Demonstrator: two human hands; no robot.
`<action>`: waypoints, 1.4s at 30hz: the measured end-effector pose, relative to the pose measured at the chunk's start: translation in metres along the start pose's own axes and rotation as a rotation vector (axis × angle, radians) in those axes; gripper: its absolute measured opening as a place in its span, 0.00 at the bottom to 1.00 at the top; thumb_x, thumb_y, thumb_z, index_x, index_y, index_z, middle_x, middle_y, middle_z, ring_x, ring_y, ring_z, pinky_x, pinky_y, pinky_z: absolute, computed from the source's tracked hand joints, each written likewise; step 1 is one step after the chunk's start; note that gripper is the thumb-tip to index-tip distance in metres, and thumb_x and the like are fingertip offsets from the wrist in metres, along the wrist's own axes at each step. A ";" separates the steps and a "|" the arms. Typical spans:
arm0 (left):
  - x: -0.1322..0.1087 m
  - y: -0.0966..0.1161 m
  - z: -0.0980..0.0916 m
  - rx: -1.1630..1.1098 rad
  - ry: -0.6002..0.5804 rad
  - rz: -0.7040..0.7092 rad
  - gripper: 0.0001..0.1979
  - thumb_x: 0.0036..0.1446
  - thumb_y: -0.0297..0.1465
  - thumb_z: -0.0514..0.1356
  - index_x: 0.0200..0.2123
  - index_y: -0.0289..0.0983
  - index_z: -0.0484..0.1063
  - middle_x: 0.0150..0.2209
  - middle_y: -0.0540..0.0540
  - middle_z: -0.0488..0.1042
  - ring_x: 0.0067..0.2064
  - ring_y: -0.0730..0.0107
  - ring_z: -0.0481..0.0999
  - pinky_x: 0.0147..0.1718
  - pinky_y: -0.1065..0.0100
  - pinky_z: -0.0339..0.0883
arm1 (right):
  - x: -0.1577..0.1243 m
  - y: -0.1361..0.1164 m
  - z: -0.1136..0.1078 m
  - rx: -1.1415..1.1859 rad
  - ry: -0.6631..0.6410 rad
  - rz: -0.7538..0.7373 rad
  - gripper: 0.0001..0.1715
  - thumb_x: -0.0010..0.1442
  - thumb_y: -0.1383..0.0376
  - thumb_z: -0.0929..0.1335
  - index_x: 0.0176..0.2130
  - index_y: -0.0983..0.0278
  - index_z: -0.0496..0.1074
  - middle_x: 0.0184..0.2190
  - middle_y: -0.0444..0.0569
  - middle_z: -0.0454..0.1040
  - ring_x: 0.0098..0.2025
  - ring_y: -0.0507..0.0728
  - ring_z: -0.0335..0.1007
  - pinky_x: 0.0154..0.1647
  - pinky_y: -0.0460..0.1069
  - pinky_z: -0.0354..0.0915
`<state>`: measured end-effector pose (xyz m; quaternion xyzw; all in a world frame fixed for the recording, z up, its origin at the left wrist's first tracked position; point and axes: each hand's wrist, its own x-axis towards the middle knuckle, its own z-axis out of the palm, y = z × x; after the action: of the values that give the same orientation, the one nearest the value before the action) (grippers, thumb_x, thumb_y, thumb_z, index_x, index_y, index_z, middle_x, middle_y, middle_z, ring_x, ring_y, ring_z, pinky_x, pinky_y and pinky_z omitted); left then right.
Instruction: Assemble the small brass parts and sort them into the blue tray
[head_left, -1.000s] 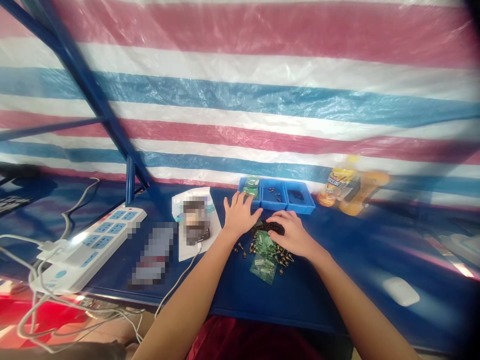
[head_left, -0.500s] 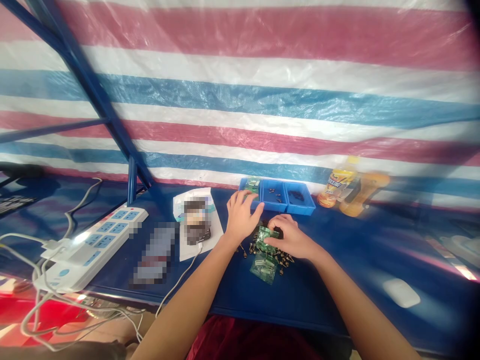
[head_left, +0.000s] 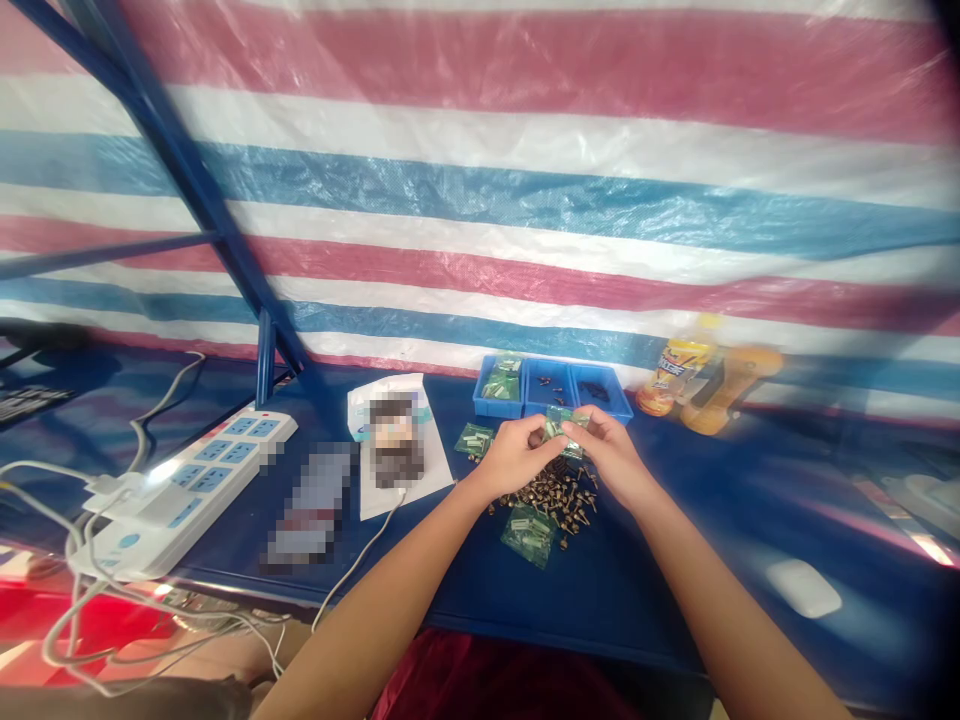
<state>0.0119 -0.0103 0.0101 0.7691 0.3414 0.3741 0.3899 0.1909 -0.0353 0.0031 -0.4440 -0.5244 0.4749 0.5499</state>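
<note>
Between my two hands a small green plastic bag (head_left: 568, 427) with pale pieces inside is held above the pile. My left hand (head_left: 516, 456) pinches its left side, and my right hand (head_left: 613, 458) grips the right side. Beneath them spreads a heap of small brass-coloured screw-like parts (head_left: 555, 492). A similar green bag (head_left: 529, 534) lies in front of the heap, and another bag (head_left: 474, 440) rests to its left, beside my left hand. Behind the hands stands a row of blue bins; the left bin (head_left: 498, 409) contains more green bags.
The middle bin (head_left: 545, 372) has a few small parts, the right bin (head_left: 615, 402) dark pieces. Two drink bottles, one labelled (head_left: 671, 375), stand back right. A power strip (head_left: 217, 485), cables, a white packet (head_left: 429, 470) and a white case (head_left: 804, 587) are around.
My left hand has come right and down from the left bin to take hold of the bag. My right hand has lifted that bag up from the heap, away from me.
</note>
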 end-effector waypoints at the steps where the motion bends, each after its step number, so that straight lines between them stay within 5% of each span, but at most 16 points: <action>1: 0.000 0.000 0.001 -0.034 -0.005 -0.016 0.21 0.61 0.45 0.58 0.25 0.37 0.59 0.21 0.55 0.56 0.24 0.76 0.55 0.25 0.71 0.48 | 0.000 0.000 0.000 0.009 0.001 -0.006 0.19 0.53 0.52 0.76 0.34 0.61 0.69 0.27 0.41 0.67 0.29 0.52 0.60 0.30 0.47 0.56; 13: 0.002 -0.001 -0.004 -0.117 -0.055 0.002 0.19 0.61 0.43 0.59 0.25 0.36 0.60 0.23 0.54 0.57 0.26 0.77 0.55 0.26 0.72 0.48 | -0.001 0.000 0.002 -0.236 -0.012 -0.065 0.18 0.56 0.51 0.74 0.32 0.63 0.73 0.25 0.42 0.66 0.28 0.52 0.58 0.30 0.48 0.54; 34: 0.002 -0.006 -0.002 -0.176 -0.065 -0.066 0.19 0.58 0.43 0.61 0.26 0.37 0.59 0.23 0.55 0.54 0.26 0.77 0.54 0.26 0.72 0.48 | -0.002 0.001 0.007 -0.186 0.044 -0.117 0.19 0.55 0.52 0.74 0.27 0.63 0.70 0.22 0.41 0.64 0.26 0.51 0.56 0.29 0.48 0.53; 42: 0.001 -0.004 -0.001 -0.163 -0.095 -0.057 0.19 0.58 0.47 0.61 0.32 0.35 0.70 0.24 0.53 0.61 0.26 0.76 0.57 0.25 0.72 0.50 | -0.001 0.006 0.007 -0.105 0.098 -0.125 0.19 0.53 0.49 0.74 0.32 0.62 0.73 0.26 0.44 0.70 0.26 0.53 0.61 0.28 0.49 0.58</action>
<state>0.0108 -0.0074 0.0071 0.7417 0.3125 0.3526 0.4774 0.1839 -0.0359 -0.0026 -0.4612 -0.5479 0.3891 0.5794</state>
